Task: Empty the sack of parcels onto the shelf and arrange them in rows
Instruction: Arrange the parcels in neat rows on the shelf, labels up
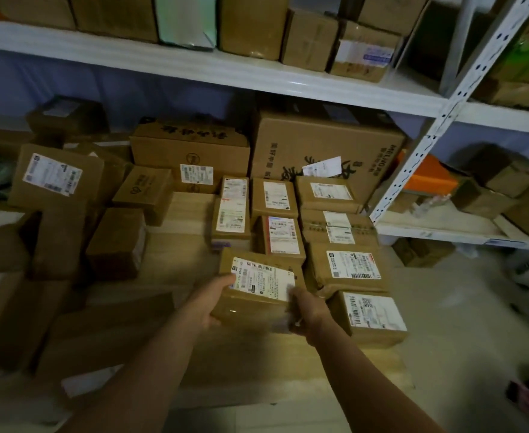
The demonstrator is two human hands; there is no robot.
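Left hand and right hand grip the labelled cardboard parcel by opposite ends; it looks stiff, light, and easily slid beside the row.

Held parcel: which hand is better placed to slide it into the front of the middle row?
Left. Both hands grip the parcel, but the left hand is on its open outer side. The right hand sits between it and the right-row box, likely to get wedged.

Parcel labels — print unreadably blurred
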